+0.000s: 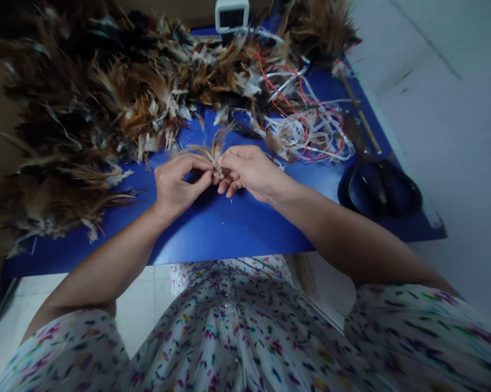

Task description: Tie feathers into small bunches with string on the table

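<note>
Over the blue tabletop [233, 223], my two hands meet at a small bunch of brown feathers [216, 152]. My left hand [180, 182] pinches the quill end of the bunch between thumb and forefinger. From the other side, my right hand [249, 171] has its thumb and forefinger closed on the same bunch, its other fingers curled below. The feather tips fan up and to the left. Whether a strand of string is between the fingers I cannot tell.
A large heap of brown and black feathers [127, 98] spreads over the back and left. Tangled white and red strings [311, 130] lie to the right, near black-handled scissors [380, 188] and a thin stick [360, 111]. A white-framed device [232, 16] stands at the back.
</note>
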{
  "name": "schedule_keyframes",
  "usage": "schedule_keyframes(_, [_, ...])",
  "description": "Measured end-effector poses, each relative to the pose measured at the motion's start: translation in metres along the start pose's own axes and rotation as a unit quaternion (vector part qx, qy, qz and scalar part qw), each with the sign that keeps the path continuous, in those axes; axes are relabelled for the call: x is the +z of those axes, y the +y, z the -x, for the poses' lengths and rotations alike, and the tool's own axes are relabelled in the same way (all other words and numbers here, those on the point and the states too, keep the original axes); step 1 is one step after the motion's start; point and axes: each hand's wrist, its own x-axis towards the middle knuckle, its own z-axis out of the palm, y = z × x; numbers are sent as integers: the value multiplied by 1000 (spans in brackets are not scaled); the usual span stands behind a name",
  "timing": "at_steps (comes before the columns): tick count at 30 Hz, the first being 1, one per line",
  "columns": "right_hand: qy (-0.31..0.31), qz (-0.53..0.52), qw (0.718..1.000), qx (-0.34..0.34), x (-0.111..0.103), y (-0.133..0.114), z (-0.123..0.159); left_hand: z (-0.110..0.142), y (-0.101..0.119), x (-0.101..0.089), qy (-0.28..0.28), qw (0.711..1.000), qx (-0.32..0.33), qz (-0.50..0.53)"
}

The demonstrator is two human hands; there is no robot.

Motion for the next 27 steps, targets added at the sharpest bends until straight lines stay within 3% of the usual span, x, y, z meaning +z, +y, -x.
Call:
schedule_keyframes(11, [-20, -11, 1000, -1, -4, 2, -2, -2, 3, 1, 4, 1000, 23, -9])
schedule_keyframes(27, [17, 84, 996, 10, -1, 2, -3, -4, 4, 1, 5, 994, 84, -72])
